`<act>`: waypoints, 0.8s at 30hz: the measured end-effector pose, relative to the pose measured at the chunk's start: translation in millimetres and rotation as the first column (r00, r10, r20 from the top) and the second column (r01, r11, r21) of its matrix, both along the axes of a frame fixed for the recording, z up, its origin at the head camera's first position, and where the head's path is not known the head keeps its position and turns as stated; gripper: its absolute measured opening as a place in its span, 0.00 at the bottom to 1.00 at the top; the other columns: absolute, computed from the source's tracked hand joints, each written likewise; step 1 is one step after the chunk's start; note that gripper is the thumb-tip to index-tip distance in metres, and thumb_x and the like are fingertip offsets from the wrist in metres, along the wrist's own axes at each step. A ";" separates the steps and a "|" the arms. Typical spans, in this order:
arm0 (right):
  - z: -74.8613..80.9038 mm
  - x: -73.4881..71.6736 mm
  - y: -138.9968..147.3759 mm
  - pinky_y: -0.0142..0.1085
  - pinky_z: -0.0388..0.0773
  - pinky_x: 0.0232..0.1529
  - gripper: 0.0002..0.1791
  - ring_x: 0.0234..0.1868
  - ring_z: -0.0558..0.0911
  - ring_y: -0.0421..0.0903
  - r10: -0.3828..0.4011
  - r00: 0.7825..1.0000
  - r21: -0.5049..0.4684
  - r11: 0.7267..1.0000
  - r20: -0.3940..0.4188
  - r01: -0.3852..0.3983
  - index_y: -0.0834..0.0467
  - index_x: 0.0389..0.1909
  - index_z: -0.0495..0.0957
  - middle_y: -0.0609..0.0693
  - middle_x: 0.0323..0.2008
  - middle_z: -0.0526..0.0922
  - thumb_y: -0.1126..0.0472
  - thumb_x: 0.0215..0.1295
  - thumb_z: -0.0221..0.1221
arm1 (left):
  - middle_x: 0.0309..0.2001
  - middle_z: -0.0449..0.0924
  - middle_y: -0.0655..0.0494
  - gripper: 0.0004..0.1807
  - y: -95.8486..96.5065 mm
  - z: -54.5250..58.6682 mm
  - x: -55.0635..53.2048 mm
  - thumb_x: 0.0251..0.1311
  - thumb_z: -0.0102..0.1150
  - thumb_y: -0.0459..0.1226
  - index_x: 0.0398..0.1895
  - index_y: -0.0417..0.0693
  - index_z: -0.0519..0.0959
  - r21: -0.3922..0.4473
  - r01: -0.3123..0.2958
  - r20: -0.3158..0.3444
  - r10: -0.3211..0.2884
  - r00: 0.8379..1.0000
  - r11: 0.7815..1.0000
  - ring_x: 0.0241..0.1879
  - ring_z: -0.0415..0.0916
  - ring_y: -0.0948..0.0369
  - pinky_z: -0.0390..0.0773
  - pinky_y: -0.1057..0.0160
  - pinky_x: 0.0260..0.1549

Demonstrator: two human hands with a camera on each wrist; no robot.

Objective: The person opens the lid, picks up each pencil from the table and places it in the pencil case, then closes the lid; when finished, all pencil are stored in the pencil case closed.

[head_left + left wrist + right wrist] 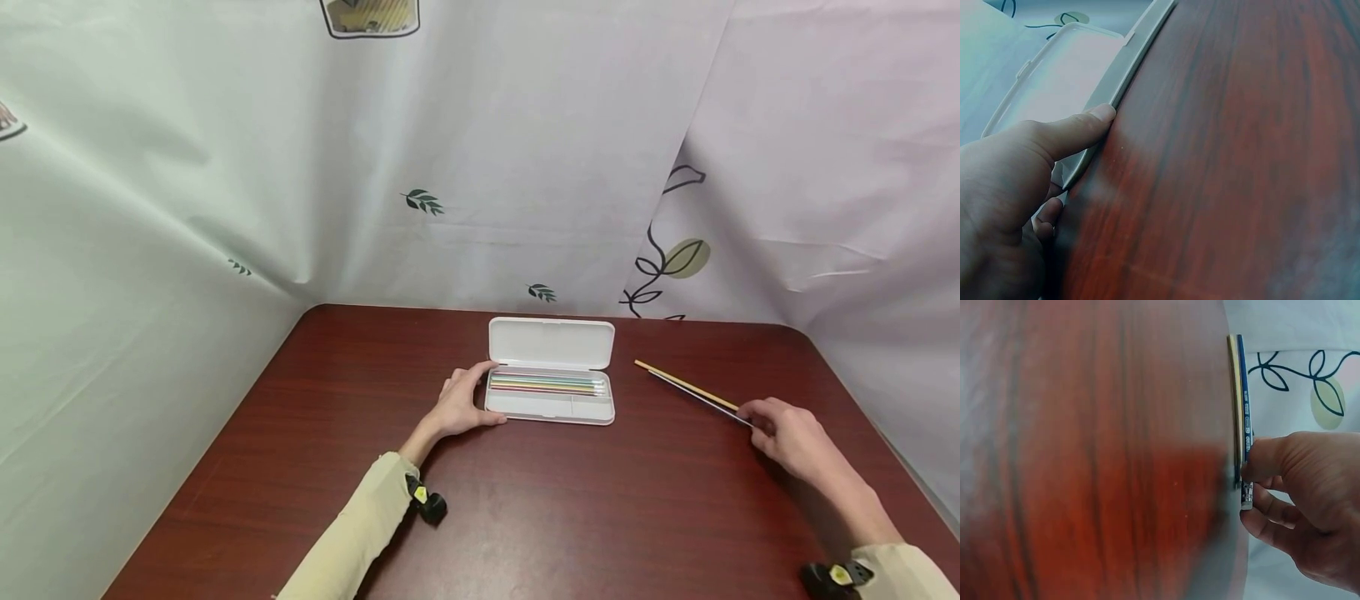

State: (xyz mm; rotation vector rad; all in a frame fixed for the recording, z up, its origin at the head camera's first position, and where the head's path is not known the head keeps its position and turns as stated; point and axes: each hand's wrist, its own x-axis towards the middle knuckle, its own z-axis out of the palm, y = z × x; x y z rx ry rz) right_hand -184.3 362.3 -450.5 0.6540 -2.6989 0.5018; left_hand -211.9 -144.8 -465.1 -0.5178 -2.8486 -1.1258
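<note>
My left hand (459, 406) holds the left end of an open white pencil case (536, 407), thumb on its front edge and fingers round the back corner. In the left wrist view the thumb (1088, 128) presses against the case's side. Several coloured pencils (547, 384) lie side by side in the case's rear compartment. At the right, my right hand (791, 437) pinches the near end of a blue pencil (1246, 415) with a white tip. A yellow pencil (686, 384) lies right alongside it; whether the fingers touch that one too, I cannot tell.
The case's lid (551, 342) stands raised at its back. A dark red wooden table (600, 517) carries everything. White cloth (480, 167) with leaf prints hangs behind the table and along its sides.
</note>
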 end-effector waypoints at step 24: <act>27.6 -8.6 -41.0 0.36 0.68 0.26 0.20 0.27 0.70 0.37 0.140 0.979 -0.045 0.988 -0.146 -0.147 0.58 0.34 0.82 0.41 0.29 0.76 0.79 0.38 0.66 | 0.51 0.75 0.48 0.50 -0.1 0.6 0.0 0.43 0.81 0.47 0.72 0.50 0.66 -0.014 0.003 0.010 -0.003 1.000 1.000 0.53 0.64 0.51 0.62 0.48 0.51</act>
